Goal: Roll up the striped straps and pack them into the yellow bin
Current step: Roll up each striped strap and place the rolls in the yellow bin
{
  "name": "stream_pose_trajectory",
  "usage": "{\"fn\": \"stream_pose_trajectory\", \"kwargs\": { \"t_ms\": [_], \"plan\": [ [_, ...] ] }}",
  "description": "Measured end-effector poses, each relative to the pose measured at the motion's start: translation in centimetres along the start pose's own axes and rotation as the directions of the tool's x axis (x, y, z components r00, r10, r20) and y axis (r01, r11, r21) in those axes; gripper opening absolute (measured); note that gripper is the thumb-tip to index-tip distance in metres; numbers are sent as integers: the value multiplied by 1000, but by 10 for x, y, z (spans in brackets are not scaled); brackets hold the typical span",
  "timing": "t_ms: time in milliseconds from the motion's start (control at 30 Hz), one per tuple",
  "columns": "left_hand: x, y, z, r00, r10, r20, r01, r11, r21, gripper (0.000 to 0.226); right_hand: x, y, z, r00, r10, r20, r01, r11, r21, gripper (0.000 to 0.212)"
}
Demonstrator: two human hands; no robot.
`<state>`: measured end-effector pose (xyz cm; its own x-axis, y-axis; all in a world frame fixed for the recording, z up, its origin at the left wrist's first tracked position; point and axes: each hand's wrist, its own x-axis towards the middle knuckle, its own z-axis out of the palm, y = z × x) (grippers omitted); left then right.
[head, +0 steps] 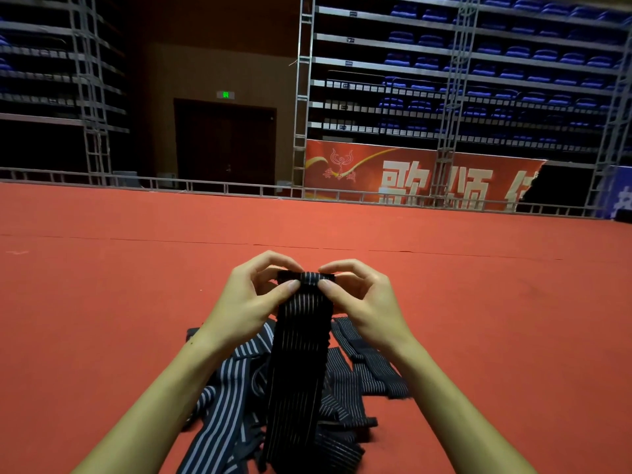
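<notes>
Left hand [253, 295] and right hand [359, 295] both pinched the top end of one striped strap [301, 364], thumbs and fingertips curled over its folded edge. The strap hung down between the wrists. Below the hands, a pile of straps [232, 398] lay on the red floor [102, 302].

An indoor arena: tiers of folded blue seats [506, 63], metal truss [302, 97], red carpet floor [136, 285], and a red banner [420, 176].
</notes>
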<state>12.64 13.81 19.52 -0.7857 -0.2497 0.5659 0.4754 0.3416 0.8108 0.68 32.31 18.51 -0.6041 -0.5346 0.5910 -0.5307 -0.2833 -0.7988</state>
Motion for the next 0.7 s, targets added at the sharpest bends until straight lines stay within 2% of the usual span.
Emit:
{"fn": "stream_pose_trajectory", "kwargs": {
  "t_ms": [100,233,433,567,700],
  "plan": [
    [-1,1,-2,999,-43,-33,43,999,8,19,3,1,1,999,-23,-28,22,999,-42,22],
    [2,3,-3,994,-108,-17,109,993,40,30,3,2,4,992,-103,-69,90,982,-164,18],
    [4,6,4,994,-103,-37,103,995,11,15,-1,2,8,978,-194,-72,169,950,-262,25],
    [5,-1,4,997,-74,1,74,997,17,14,-6,4,6,988,-136,-67,119,969,-217,30],
    [8,-8,2,1000,-6,10,4,986,169,22,-14,4,0,1000,-19,-19,16,990,-142,24]
  ]
}}
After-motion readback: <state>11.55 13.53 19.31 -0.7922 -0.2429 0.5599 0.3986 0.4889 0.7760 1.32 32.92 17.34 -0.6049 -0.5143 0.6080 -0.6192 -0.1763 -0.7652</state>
